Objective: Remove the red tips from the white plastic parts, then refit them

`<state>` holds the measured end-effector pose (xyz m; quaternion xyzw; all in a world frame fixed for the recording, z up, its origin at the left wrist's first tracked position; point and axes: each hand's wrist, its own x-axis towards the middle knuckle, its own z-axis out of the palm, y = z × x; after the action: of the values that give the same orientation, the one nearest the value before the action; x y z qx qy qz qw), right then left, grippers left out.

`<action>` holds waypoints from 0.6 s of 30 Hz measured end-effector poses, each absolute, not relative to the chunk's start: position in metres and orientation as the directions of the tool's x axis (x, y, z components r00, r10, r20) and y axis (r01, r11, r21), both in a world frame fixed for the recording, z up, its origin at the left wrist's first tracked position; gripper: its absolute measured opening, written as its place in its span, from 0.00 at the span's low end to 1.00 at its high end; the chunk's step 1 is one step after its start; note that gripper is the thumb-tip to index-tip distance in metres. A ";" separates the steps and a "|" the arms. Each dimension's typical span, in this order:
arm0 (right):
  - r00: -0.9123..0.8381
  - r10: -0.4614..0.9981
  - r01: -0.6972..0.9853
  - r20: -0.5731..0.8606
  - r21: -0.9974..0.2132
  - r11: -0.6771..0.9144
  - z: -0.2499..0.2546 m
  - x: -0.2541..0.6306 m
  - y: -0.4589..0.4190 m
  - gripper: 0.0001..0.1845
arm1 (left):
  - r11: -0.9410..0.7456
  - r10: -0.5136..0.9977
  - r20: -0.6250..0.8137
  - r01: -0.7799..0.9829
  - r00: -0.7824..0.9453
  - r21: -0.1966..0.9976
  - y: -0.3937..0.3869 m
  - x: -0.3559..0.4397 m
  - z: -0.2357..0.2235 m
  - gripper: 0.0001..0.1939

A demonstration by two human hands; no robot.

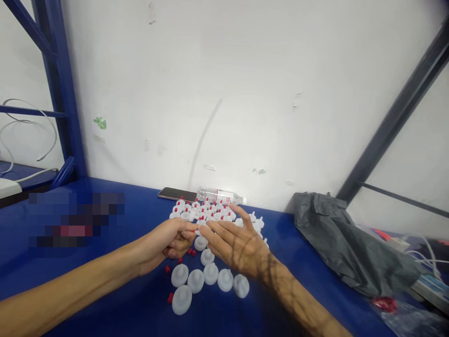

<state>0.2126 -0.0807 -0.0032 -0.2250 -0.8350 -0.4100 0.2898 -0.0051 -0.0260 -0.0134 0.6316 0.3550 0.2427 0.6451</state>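
My left hand (178, 238) is closed, its thumb and forefinger pinching a small red cap (195, 230) that barely shows. Right against those fingertips, my right hand (236, 241) reaches in with its fingers stretched out and the little finger raised. Its thumb and palm side are hidden. Below both hands lie several round white plastic lids with nozzles (196, 281), loose on the blue table (133, 299). Loose red caps (167, 269) are scattered by my left hand. Beyond the hands stand many white lids with red caps fitted (211, 209), partly covered by my fingers.
A phone (177, 194) and a clear plastic bottle (213, 194) lie by the white wall. On the right is a crumpled dark grey plastic bag (336, 234), with cables and a clear bag (410, 323) beside it. A blue metal frame (65, 84) rises at the left.
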 end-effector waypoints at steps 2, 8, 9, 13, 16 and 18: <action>-0.733 0.100 0.598 0.673 0.567 0.567 -0.002 0.214 -0.081 0.14 | 0.108 0.729 -0.156 0.113 0.666 0.988 -0.024 -0.005 -0.014 0.25; -0.700 0.214 0.605 0.681 0.407 0.684 -0.006 0.219 -0.083 0.15 | -0.693 0.664 0.370 0.349 0.650 0.630 -0.029 -0.009 -0.018 0.23; -0.685 0.235 0.608 0.689 0.364 0.706 -0.008 0.218 -0.084 0.15 | -0.786 0.603 0.454 0.393 0.656 0.477 -0.033 -0.010 -0.019 0.20; -0.603 0.298 0.612 0.740 0.189 0.768 -0.009 0.213 -0.091 0.18 | -0.867 0.498 0.556 0.383 0.665 0.317 -0.051 -0.007 -0.019 0.15; -0.587 0.275 0.584 0.761 0.163 0.795 -0.004 0.215 -0.093 0.19 | -0.764 0.583 0.454 0.264 0.674 0.589 -0.052 -0.004 -0.015 0.20; -0.598 0.251 0.591 0.761 0.208 0.779 0.001 0.227 -0.089 0.19 | -0.553 0.680 0.334 0.157 0.653 0.818 -0.042 -0.008 -0.010 0.24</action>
<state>0.2272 -0.0888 0.0010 -0.2436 -0.8650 -0.2259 0.3761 -0.0079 -0.0415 -0.0097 0.8176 0.2558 0.3285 0.3976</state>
